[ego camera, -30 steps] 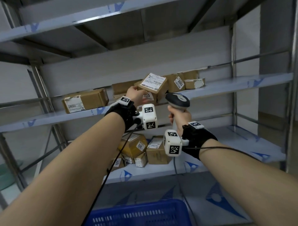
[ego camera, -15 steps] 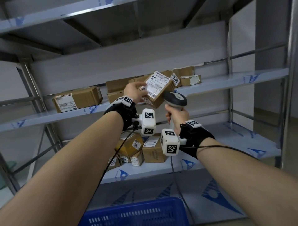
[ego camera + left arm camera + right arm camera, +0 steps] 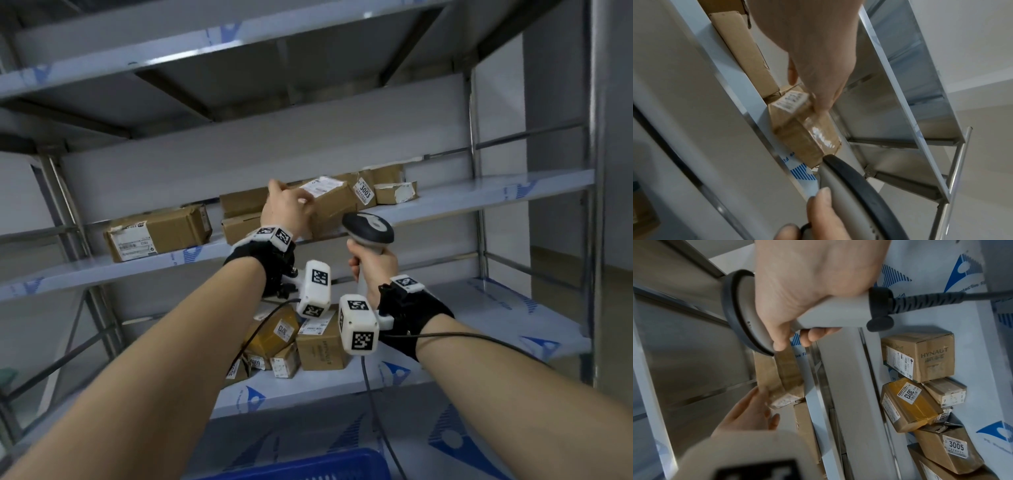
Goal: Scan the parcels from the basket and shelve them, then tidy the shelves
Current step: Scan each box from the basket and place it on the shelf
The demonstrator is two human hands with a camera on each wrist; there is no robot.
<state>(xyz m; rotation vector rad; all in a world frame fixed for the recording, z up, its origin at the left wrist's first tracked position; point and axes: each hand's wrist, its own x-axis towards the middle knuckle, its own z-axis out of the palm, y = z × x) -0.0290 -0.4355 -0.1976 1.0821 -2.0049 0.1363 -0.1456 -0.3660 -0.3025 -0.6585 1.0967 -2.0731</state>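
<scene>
On the far left of the middle shelf (image 3: 144, 265) lies a long cardboard box (image 3: 159, 232) with a white label on its near end, resting well apart from the others. Right of it, two more plain boxes (image 3: 241, 214) are stacked one on the other against the back.

My left hand (image 3: 289, 212) is raised to that shelf, just right of the stack. Its fingers (image 3: 825, 99) are loosely spread along the left end of a small taped parcel (image 3: 330, 205), touching the corner beside the white label; I cannot tell whether they grip it or only rest against it. The parcel sits on the shelf near the front edge, label side up and toward me. Behind it, to the right, a box with a tag reading 3003 (image 3: 363, 189) stands beside a smaller box (image 3: 395, 192).

My right hand (image 3: 371, 267) is lower and just right of the left, with its fingers wrapped tight around the handle of a grey scanner (image 3: 368, 229). The scanner's head is up at the front edge of the middle shelf, just beside the parcel's right end. Its cable (image 3: 376, 411) hangs down.

On the lower shelf (image 3: 479, 342) behind my wrists there is a loose heap of parcels (image 3: 918, 386), some tagged 3013 and 3005. A blue basket (image 3: 308, 467) shows at the near bottom edge.
</scene>
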